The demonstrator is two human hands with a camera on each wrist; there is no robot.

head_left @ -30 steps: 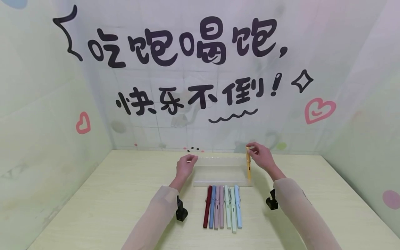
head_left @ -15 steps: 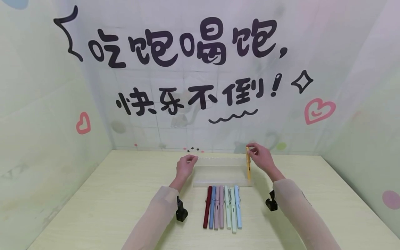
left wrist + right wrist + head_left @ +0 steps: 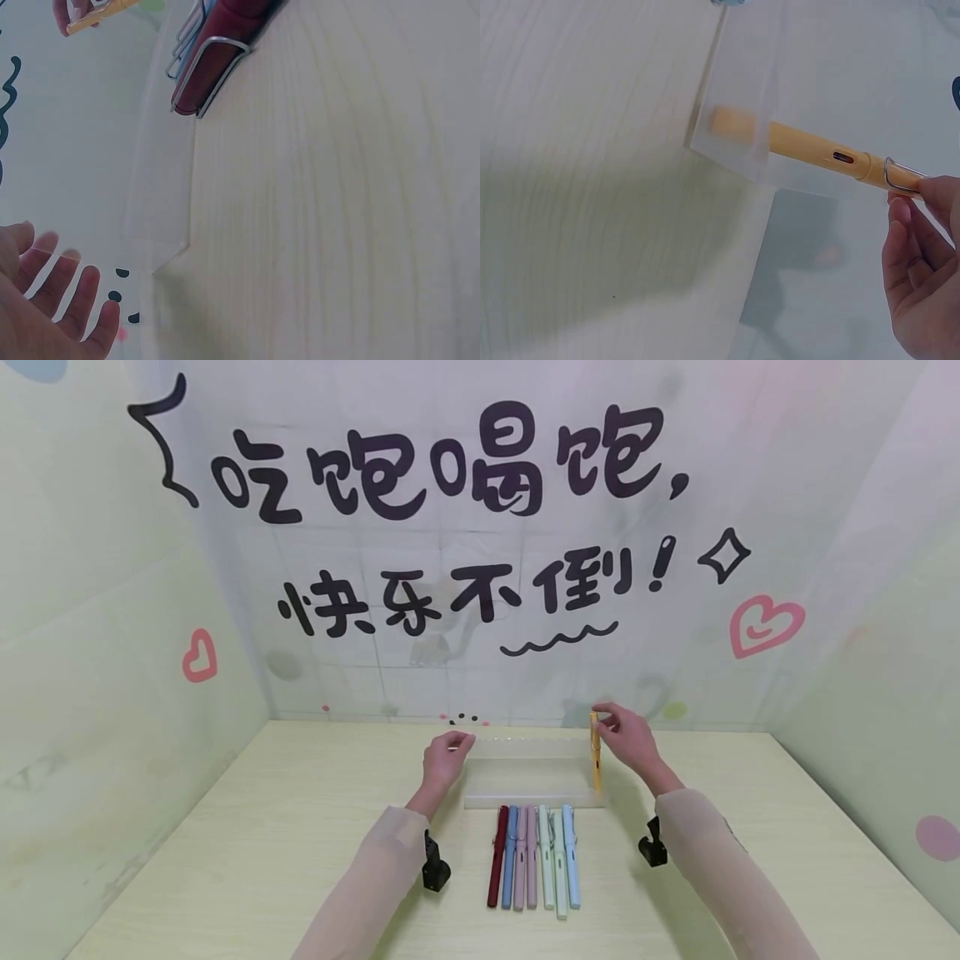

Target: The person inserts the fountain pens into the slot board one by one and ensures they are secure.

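- The right hand [image 3: 630, 739] pinches an orange-yellow fountain pen [image 3: 597, 758] by its cap end, thumb and fingertips closed on it close to the silver clip.
- That pen is at the right end of a clear plastic pen stand [image 3: 532, 797], its cap up by the far edge and its lower end down behind the near lip, where the cloudy plastic blurs it.
- The left hand [image 3: 444, 760] holds the far left corner of the stand between thumb and fingertips, the other fingers loosely spread.
- Just nearer than the stand, seven capped pens lie side by side on the pale wood-grain desk [image 3: 247, 843], clips toward the far end.
- From left to right they are a dark red pen [image 3: 498, 857], a blue pen [image 3: 510, 860], two mauve pens [image 3: 521, 864], two pale green pens [image 3: 561, 872] and a light blue pen [image 3: 572, 860]; one pale green pen reaches nearest.
- Both forearms wear beige sleeves [image 3: 367, 881], with a small black camera [image 3: 435, 866] by each wrist.
- Beyond the desk's far edge rises a pale backdrop [image 3: 465, 685] with black Chinese lettering [image 3: 480, 589] and a pink heart [image 3: 767, 625] on the right.
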